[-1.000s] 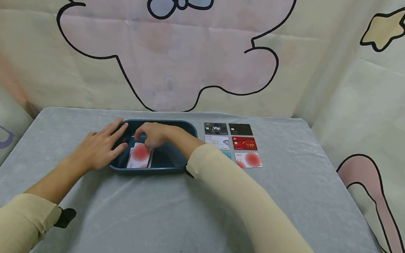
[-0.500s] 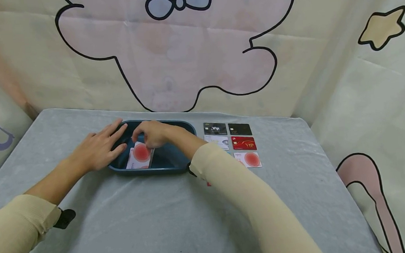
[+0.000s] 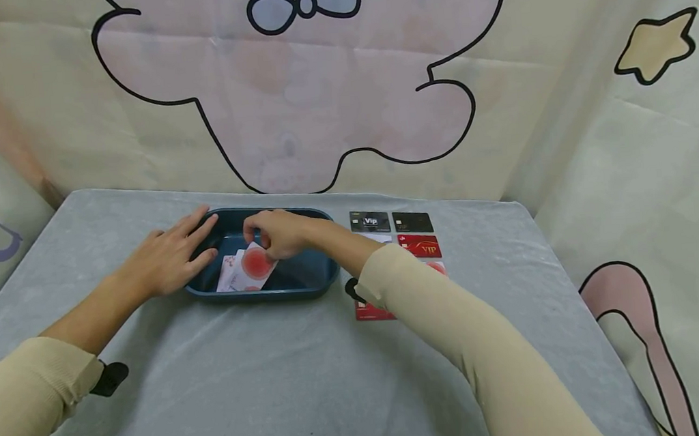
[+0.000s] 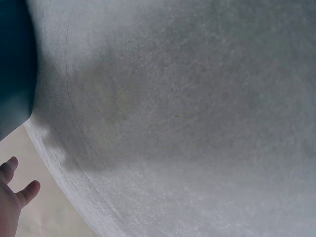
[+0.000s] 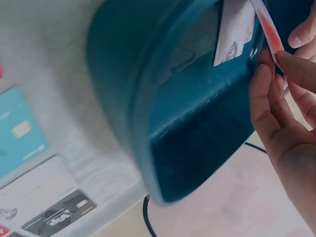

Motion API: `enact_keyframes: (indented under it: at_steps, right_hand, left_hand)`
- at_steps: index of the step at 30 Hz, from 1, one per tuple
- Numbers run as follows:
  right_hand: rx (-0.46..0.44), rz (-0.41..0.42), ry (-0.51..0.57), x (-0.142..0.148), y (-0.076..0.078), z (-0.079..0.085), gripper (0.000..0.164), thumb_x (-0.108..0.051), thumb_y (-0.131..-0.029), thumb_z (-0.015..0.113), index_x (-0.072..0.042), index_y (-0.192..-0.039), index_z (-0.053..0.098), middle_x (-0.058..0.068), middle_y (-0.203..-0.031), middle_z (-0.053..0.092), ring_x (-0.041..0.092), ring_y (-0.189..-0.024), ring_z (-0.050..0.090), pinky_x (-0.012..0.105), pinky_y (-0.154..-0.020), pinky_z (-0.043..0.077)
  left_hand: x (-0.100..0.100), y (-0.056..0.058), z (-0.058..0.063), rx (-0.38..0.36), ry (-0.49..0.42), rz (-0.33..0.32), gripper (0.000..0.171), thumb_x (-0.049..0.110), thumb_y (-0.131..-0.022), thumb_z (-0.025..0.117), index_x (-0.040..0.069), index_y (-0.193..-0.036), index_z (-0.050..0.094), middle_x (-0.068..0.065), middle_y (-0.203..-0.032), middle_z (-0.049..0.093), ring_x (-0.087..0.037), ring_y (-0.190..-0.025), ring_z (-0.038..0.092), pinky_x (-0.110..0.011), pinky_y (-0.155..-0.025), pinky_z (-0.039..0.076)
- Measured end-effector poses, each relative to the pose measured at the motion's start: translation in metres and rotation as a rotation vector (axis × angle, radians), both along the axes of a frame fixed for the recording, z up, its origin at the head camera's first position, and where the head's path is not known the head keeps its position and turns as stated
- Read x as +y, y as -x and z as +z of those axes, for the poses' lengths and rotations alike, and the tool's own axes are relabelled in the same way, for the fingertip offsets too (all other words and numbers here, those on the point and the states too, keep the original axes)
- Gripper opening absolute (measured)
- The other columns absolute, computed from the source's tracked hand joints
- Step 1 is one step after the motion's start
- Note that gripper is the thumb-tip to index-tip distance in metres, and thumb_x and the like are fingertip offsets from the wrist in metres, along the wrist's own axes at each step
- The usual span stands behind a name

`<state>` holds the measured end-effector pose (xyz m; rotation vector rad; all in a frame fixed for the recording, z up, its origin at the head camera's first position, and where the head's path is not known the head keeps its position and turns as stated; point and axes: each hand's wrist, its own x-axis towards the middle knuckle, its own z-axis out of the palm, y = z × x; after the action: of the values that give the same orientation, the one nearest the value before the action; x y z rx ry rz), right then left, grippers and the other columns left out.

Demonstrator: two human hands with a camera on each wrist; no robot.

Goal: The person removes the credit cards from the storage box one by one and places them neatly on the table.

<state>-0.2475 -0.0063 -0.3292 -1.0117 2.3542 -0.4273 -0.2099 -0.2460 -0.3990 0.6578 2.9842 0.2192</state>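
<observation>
My left hand (image 3: 173, 252) rests at the left end of a dark blue tray (image 3: 306, 271), fingers spread and holding nothing. Thumb and fingers of my right hand (image 3: 285, 232) pinch a white card with a red circle (image 3: 257, 265) inside the tray. In the right wrist view this card (image 5: 269, 27) stands tilted, edge towards the camera. Another white card (image 5: 233, 37) lies on the tray floor below it, partly covered in the head view. Only the tips of my left hand (image 4: 12, 197) reach into the left wrist view.
Right of the tray, cards lie in rows: a black VIP card (image 3: 370, 221), a plain black card (image 3: 413, 222), a red VIP card (image 3: 419, 245) and a red card (image 3: 374, 310). My right sleeve hides others, among them a teal card (image 5: 19, 128). A printed cloth hangs behind the table.
My right hand has shifted right, and the red-circle card has moved with it, now tilted away from the card beneath. My left hand stays at the tray.
</observation>
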Motion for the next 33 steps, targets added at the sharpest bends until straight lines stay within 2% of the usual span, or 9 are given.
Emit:
enact_keyframes:
  at_steps: [5, 8, 14, 18, 29, 33]
  right_hand:
    - [0.039, -0.004, 0.047, 0.019, -0.001, 0.002, 0.027, -0.005, -0.092, 0.068, -0.009, -0.116, 0.055, 0.007, -0.1, 0.059, 0.018, -0.09, 0.055, 0.023, -0.073, 0.05]
    - [0.05, -0.017, 0.089, 0.032, -0.002, 0.003, 0.027, -0.006, -0.092, 0.069, -0.009, -0.114, 0.054, 0.008, -0.099, 0.059, 0.019, -0.088, 0.056, 0.024, -0.072, 0.05]
    - [-0.024, -0.116, 0.244, 0.063, -0.002, 0.004, 0.02, -0.003, -0.094, 0.066, -0.006, -0.109, 0.053, 0.011, -0.091, 0.056, 0.021, -0.075, 0.062, 0.024, -0.07, 0.056]
    - [-0.062, -0.186, 0.311, 0.083, -0.003, 0.007, 0.022, -0.003, -0.094, 0.067, -0.006, -0.109, 0.052, 0.013, -0.091, 0.055, 0.022, -0.073, 0.065, 0.027, -0.07, 0.059]
    - [-0.176, -0.339, 0.419, 0.141, -0.004, 0.008, 0.025, -0.004, -0.093, 0.069, -0.005, -0.11, 0.052, 0.017, -0.095, 0.058, 0.028, -0.078, 0.071, 0.037, -0.074, 0.061]
    - [-0.159, -0.382, 0.419, 0.163, -0.008, 0.009, 0.025, -0.006, -0.093, 0.07, -0.007, -0.111, 0.053, 0.016, -0.095, 0.06, 0.027, -0.079, 0.071, 0.037, -0.074, 0.06]
  left_hand:
    - [0.002, -0.001, 0.001, -0.001, -0.013, 0.011, 0.07, 0.042, -0.102, 0.045, 0.004, -0.157, 0.024, -0.022, -0.164, 0.013, -0.046, -0.145, 0.023, -0.074, -0.103, 0.028]
    - [0.002, -0.001, 0.0, -0.001, -0.013, 0.013, 0.07, 0.042, -0.103, 0.045, 0.004, -0.157, 0.024, -0.022, -0.164, 0.013, -0.046, -0.145, 0.023, -0.075, -0.103, 0.028]
    - [0.004, -0.002, 0.002, -0.001, -0.013, 0.018, 0.069, 0.041, -0.103, 0.045, 0.004, -0.157, 0.024, -0.022, -0.164, 0.012, -0.046, -0.146, 0.022, -0.075, -0.103, 0.027]
    - [0.004, -0.002, 0.002, 0.003, -0.01, 0.023, 0.069, 0.041, -0.103, 0.046, 0.004, -0.157, 0.024, -0.021, -0.164, 0.012, -0.045, -0.146, 0.022, -0.074, -0.104, 0.028]
    - [0.002, -0.004, 0.0, 0.013, -0.017, 0.018, 0.069, 0.04, -0.103, 0.046, 0.004, -0.157, 0.024, -0.022, -0.164, 0.013, -0.045, -0.146, 0.023, -0.074, -0.103, 0.028]
    - [0.002, -0.004, 0.0, 0.012, -0.016, 0.017, 0.069, 0.04, -0.103, 0.046, 0.004, -0.157, 0.024, -0.021, -0.164, 0.012, -0.045, -0.146, 0.023, -0.074, -0.104, 0.028]
